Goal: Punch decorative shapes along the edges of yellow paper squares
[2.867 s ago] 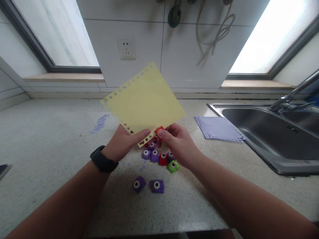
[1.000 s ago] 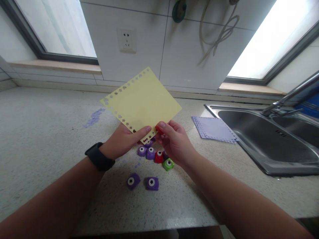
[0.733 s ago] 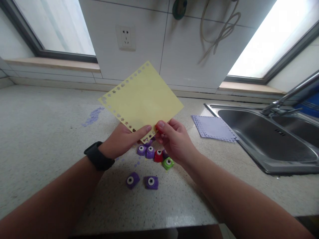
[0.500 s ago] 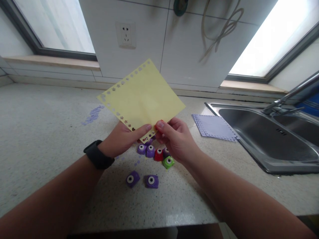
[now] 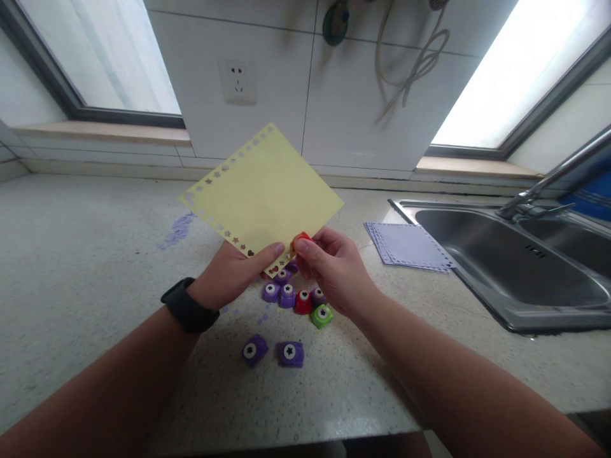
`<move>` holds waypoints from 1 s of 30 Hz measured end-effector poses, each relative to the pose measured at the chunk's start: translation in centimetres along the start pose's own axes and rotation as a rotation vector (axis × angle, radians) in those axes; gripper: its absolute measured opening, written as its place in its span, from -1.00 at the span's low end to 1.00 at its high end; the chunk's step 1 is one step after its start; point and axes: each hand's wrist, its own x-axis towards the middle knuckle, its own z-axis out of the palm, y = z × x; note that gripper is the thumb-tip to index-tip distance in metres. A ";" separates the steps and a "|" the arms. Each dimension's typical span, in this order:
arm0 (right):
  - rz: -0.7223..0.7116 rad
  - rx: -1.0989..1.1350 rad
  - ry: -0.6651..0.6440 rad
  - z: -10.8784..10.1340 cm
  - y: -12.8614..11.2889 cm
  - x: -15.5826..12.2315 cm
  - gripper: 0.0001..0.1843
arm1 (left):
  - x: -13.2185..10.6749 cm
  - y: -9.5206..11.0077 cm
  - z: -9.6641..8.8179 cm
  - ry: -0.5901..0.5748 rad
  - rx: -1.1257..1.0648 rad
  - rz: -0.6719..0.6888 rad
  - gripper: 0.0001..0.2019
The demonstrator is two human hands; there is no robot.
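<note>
While left hand (image 5: 235, 268) pinches yellow paper (image 5: 262, 197), diamond-wise, corner pointing away, right hand (image 5: 340, 266) clasps red punch (image 5: 302, 236)

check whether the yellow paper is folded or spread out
Spread: all four corners of the yellow paper show and no fold line is visible; the left hand holds it near its lowest corner.

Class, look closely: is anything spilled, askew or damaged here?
Purple paper bits lie loose on the counter at left, looking spilled. The pale purple sheets beside the sink are stacked askew, edges not lined up. The yellow sheet looks neatly punched, not torn.
</note>
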 end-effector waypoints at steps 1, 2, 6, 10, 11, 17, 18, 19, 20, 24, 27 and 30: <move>0.003 0.005 0.004 0.0 0.0 0.0 -0.70 | 0.0 0.0 0.0 0.004 0.005 0.003 -0.67; 0.005 0.015 0.008 0.0 0.0 0.1 -0.69 | 0.1 0.1 0.0 0.007 0.012 0.005 -0.67; 0.016 0.058 0.021 -0.1 0.0 0.1 -0.65 | 0.2 0.2 0.1 0.020 0.039 0.008 -0.62; 0.038 0.058 0.027 0.0 -0.1 0.1 -0.69 | 0.2 0.2 0.2 0.017 0.040 -0.006 -0.62; 0.048 0.056 0.032 0.0 -0.1 0.1 -0.70 | 0.2 0.1 0.2 0.012 0.037 -0.008 -0.62; 0.096 0.074 0.046 -0.1 0.1 0.2 -0.73 | 0.2 -0.4 0.1 0.001 0.025 -0.020 -0.62; 0.095 0.089 0.044 -0.1 0.0 0.2 -0.75 | 0.2 -0.4 0.1 0.003 0.025 -0.024 -0.62; 0.096 0.112 0.044 -0.1 -0.1 0.2 -0.76 | 0.2 -0.5 0.0 0.003 0.026 -0.028 -0.62; 0.100 0.135 0.043 -0.1 -0.1 0.3 -0.78 | 0.2 -0.5 0.0 0.003 0.029 -0.032 -0.62; 0.103 0.173 0.048 -0.1 -0.6 0.3 -0.85 | 0.3 -0.7 0.0 0.015 0.063 -0.019 -0.61; 0.090 0.150 0.063 0.0 -0.8 0.2 -0.87 | 0.2 -0.8 -0.1 0.033 0.112 -0.017 -0.59; 0.102 0.155 0.064 0.0 -0.8 0.1 -0.84 | 0.2 -0.8 -0.1 0.048 0.144 -0.023 -0.58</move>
